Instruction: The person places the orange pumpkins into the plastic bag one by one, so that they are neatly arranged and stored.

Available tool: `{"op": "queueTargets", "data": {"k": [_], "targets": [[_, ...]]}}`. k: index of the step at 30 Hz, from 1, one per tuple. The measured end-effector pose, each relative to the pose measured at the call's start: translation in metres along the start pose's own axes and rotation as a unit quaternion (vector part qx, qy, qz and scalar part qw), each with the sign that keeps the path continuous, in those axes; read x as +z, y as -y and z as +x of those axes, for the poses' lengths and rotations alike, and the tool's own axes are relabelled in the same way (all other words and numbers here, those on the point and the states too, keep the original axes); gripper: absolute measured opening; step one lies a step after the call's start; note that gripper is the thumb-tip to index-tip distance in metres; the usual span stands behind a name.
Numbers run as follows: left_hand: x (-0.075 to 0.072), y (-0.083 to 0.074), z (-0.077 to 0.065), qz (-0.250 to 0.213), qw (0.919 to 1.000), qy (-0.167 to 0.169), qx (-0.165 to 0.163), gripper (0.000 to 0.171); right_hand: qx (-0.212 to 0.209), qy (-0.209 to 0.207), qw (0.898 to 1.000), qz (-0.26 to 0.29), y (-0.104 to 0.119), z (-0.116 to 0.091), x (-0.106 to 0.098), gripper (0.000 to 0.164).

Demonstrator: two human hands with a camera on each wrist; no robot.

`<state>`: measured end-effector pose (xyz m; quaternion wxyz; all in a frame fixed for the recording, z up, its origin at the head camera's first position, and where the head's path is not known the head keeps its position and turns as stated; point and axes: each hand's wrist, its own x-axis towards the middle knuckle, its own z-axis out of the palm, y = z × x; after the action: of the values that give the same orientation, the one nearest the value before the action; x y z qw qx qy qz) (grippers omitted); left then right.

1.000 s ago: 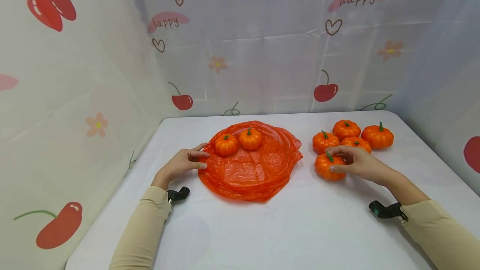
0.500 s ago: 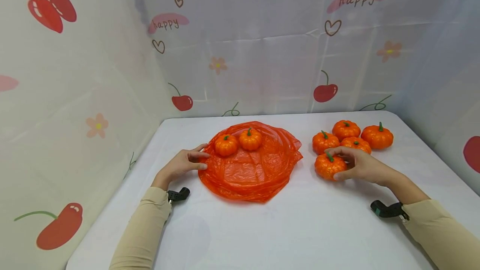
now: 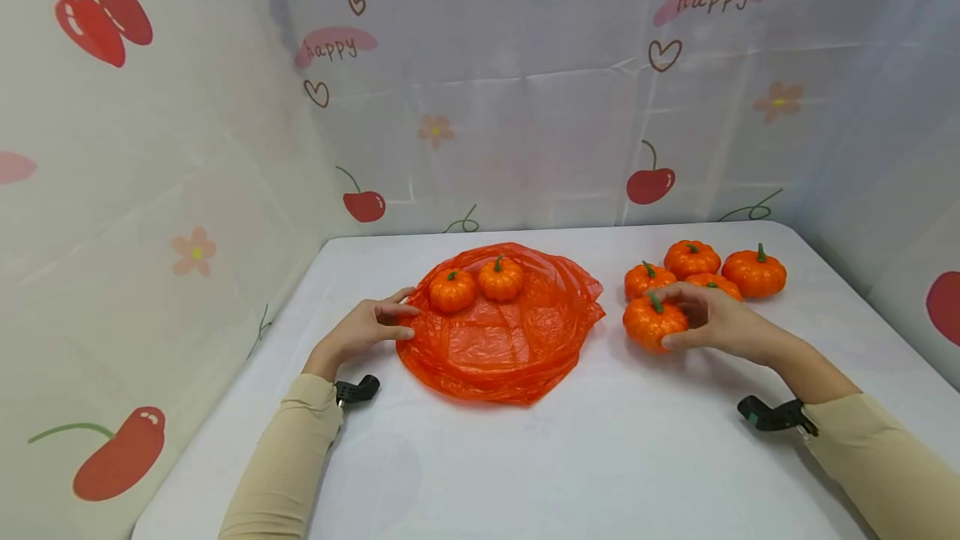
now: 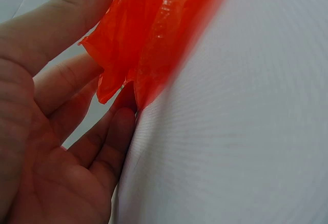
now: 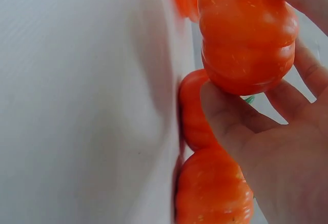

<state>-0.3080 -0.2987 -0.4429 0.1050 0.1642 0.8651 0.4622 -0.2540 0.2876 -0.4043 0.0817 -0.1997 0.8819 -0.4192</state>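
Note:
My right hand (image 3: 716, 327) grips a small orange toy pumpkin (image 3: 651, 325) by its right side, thumb in front and fingers behind. In the right wrist view this pumpkin (image 5: 246, 39) hangs off the white surface, its shadow apart from it. Spread in the middle of the table is a thin red-orange plastic bag (image 3: 487, 348). Two pumpkins, one on the left (image 3: 453, 290) and one on the right (image 3: 501, 278), sit on the bag's far left part. My left hand (image 3: 367, 327) holds the bag's left edge, with crumpled film (image 4: 138, 39) between thumb and fingers.
Several more pumpkins stand in a group at the back right, among them one at the far right (image 3: 754, 273) and one at the back (image 3: 692, 259). The white table (image 3: 525, 473) is ringed by printed cloth walls (image 3: 540, 107). Black wrist cameras stick out below both forearms.
My right hand has closed on the front pumpkin and raised it slightly, shifting up and left. The left hand and the bag have stayed put.

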Motion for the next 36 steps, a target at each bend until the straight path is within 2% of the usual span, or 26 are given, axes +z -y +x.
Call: {"op": "queueTargets", "data": {"k": [11,16,22,26,30,36], "targets": [[0.0,0.002,0.001,-0.005,1.0,0.002,-0.004,0.045,0.007,-0.011,1.0,0.027,0.027,0.017,0.003,0.061],[0.0,0.003,0.002,-0.009,1.0,0.001,-0.001,0.046,0.009,0.0,0.999,0.032,0.042,0.03,0.007,0.062],[-0.001,0.001,0.001,-0.003,1.0,0.0,-0.004,0.045,-0.005,0.015,0.998,0.065,0.06,0.046,0.014,0.059],[-0.001,-0.002,0.0,-0.002,1.0,0.0,-0.004,0.046,0.009,0.02,0.996,0.082,0.07,0.058,0.02,0.057],[-0.001,-0.002,0.0,-0.002,1.0,0.004,-0.002,0.046,0.016,0.024,0.997,0.078,0.077,0.072,0.025,0.055],[-0.001,-0.001,0.0,-0.007,1.0,0.004,-0.004,0.046,0.001,0.022,0.997,0.068,0.084,0.093,0.026,0.053]]}}
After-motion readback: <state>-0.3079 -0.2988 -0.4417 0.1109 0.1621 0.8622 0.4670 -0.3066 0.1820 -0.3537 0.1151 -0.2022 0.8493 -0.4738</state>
